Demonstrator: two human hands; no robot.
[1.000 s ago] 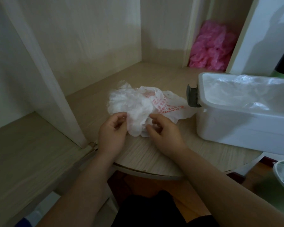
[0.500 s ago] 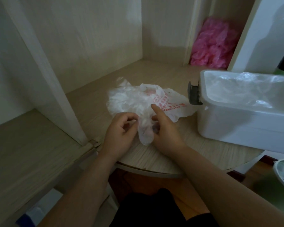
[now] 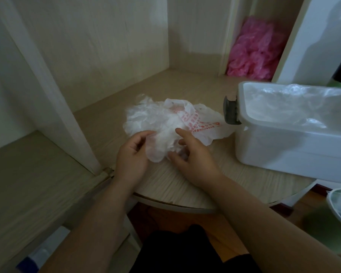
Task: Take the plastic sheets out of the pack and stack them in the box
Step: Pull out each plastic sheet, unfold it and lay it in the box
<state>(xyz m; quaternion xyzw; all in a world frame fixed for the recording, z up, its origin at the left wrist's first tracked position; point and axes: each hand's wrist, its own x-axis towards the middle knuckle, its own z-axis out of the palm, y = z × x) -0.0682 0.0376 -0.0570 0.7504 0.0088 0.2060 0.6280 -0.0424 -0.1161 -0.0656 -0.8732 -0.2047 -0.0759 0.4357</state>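
The hands have moved a little apart, and the thin clear sheet (image 3: pixel 156 149) between them is spread wider than before. The left hand (image 3: pixel 132 154) pinches its left edge, and the right hand (image 3: pixel 193 160) holds its right side with thumb and bent fingers, one finger sticking out. Just behind it lie the white pile of sheets (image 3: pixel 144 119) and the pack (image 3: pixel 202 123) with red print on the round table (image 3: pixel 185 186), and the white box (image 3: pixel 283 152) on the right holds more clear sheets.
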